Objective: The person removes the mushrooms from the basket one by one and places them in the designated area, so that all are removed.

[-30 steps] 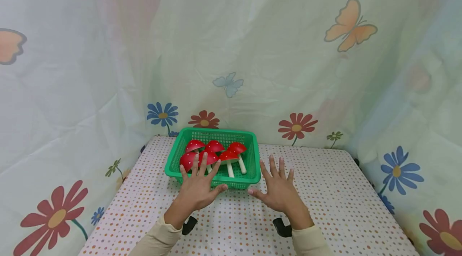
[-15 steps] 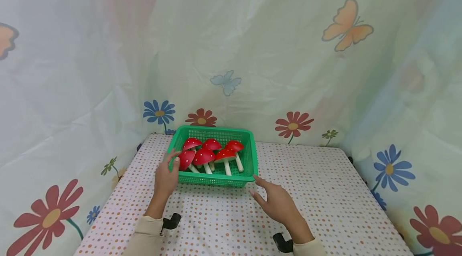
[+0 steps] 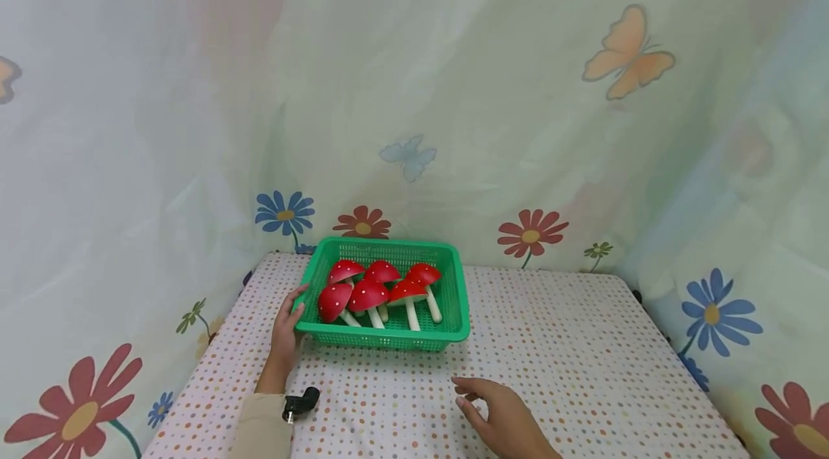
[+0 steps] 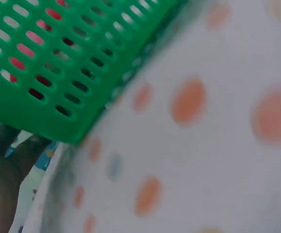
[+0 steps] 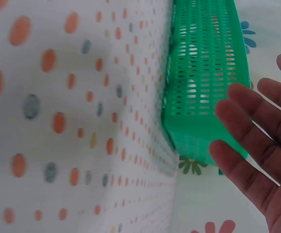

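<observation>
A green mesh basket (image 3: 382,339) stands on the dotted tablecloth (image 3: 570,344) and holds several red white-spotted toy mushrooms (image 3: 369,295) lying with their stems toward me. My left hand (image 3: 286,333) grips the basket's front left corner, thumb and fingers curved round the rim. In the left wrist view the basket corner (image 4: 43,63) fills the top left, with my left hand (image 4: 4,160) dark beside it. My right hand (image 3: 501,416) hovers over the cloth in front of the basket, fingers relaxed and holding nothing. In the right wrist view, the right hand (image 5: 261,155) is spread in front of the basket (image 5: 206,73).
A pale curtain (image 3: 492,121) printed with flowers and butterflies closes in the table at the back and on both sides. A small black wrist mount (image 3: 299,403) shows by my left sleeve. Bare dotted cloth stretches to the right of the basket.
My left hand slid from the table in front of the basket to its left corner and took hold. My right hand pulled back toward me, away from the basket.
</observation>
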{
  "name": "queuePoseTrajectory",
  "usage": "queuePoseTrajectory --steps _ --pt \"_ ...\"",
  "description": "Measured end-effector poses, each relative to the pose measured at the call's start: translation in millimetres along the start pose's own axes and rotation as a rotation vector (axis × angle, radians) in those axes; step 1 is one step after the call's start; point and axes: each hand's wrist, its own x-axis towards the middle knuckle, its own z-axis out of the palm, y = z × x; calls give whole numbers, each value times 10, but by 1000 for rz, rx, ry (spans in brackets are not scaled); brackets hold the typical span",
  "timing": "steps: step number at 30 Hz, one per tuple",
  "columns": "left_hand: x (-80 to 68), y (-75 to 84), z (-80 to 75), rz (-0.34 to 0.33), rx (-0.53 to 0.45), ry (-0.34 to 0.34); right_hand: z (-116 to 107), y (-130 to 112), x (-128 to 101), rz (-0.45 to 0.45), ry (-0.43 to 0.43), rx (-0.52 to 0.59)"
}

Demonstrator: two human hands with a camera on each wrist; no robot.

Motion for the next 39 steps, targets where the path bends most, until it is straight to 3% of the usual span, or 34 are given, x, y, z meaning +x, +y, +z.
queuePoseTrajectory --steps 4,8,12,17,19,25,33,39 --pt "-40 -80 -15 65 47 35 -38 3 -110 -49 -4 -4" --pt "57 -88 -38 106 26 -30 -91 -31 -69 -62 64 38" --pt "125 -42 -63 62 10 -138 -163 -79 90 -70 99 99" --pt "183 7 -116 -15 -111 -234 -270 -156 375 -103 100 148" --pt "203 25 -141 -55 -138 -237 -318 -185 493 -107 93 153" --pt "222 88 -168 -151 -85 -185 -405 -220 943 -130 67 224" --pt "157 97 -215 -151 -48 -218 -76 -68 1569 37 117 499" --pt "180 102 -159 -141 -42 -218 91 9 1793 105 187 495"
